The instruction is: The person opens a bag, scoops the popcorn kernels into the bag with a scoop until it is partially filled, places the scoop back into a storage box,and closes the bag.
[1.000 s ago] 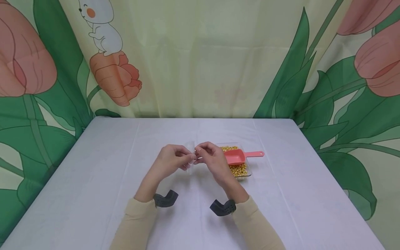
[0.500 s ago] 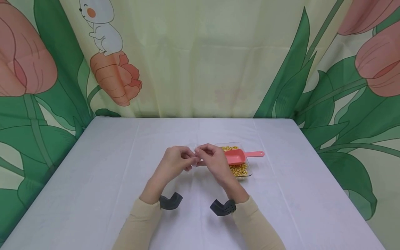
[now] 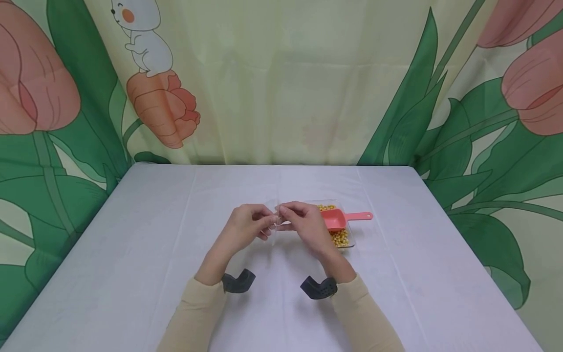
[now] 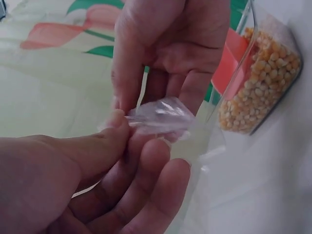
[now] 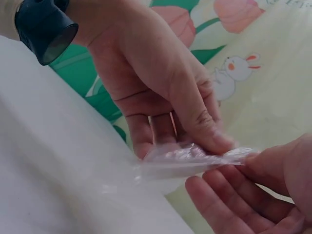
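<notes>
Between my two hands is a clear plastic bag (image 4: 163, 114), thin and crinkled, its edge caught at the fingertips of both. My left hand (image 3: 248, 225) pinches it between thumb and index finger, the other fingers loosely bent below. On the opposite side my right hand (image 3: 303, 220) pinches the same edge with thumb and fingers. In the right wrist view the bag (image 5: 180, 163) hangs away from the pinched edge, blurred toward its lower end. Just behind my right hand stands a glass container (image 3: 351, 239) of corn kernels (image 4: 263, 83), with a pink scoop (image 3: 336, 220) lying across it.
A white cloth covers the table (image 3: 132, 264). Behind it hangs a curtain (image 3: 281, 98) printed with tulips, a rabbit and a carrot. The scoop's handle sticks out past the container's right side. A dark wrist camera (image 3: 318, 287) sits on the right wrist.
My left hand has shifted slightly right over the last second. My right hand has moved a little right just now. Both still pinch the plastic bag; the scoop and container stay put.
</notes>
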A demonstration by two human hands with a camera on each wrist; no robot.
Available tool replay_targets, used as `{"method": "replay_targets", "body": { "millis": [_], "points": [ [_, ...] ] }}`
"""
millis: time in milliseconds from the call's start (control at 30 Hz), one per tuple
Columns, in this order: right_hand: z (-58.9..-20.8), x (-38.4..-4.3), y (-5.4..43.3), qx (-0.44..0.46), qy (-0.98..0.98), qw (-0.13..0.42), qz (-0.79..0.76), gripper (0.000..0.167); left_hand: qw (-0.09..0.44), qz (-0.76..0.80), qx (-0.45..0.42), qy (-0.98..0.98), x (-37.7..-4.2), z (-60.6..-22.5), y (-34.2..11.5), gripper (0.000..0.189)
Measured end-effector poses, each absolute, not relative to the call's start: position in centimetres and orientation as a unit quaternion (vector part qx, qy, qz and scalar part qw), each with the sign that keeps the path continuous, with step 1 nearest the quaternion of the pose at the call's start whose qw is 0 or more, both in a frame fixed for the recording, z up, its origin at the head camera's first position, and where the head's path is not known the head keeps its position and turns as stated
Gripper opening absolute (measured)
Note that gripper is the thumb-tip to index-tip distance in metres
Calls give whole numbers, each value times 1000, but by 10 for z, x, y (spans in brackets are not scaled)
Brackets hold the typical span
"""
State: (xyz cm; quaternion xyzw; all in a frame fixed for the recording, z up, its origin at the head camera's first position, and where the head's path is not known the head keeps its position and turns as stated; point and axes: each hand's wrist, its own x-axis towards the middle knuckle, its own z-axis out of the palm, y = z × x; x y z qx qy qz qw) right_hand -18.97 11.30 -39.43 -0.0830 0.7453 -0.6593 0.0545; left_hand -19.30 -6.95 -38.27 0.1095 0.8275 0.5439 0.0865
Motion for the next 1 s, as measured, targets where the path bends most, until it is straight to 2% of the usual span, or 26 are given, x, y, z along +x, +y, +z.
{"method": "replay_targets", "body": {
  "millis": [400,700,1000],
  "points": [
    [-393,-192,112,-44,758,45,-649,25,44,500,100,859,-188,-385,-59,10],
    [-396,-193,114,-28,757,29,-652,22,49,530,88,842,-190,-387,-58,5],
    [-400,-194,113,-10,758,19,-652,26,-21,514,91,853,-189,-393,-46,13]
  ]
}}
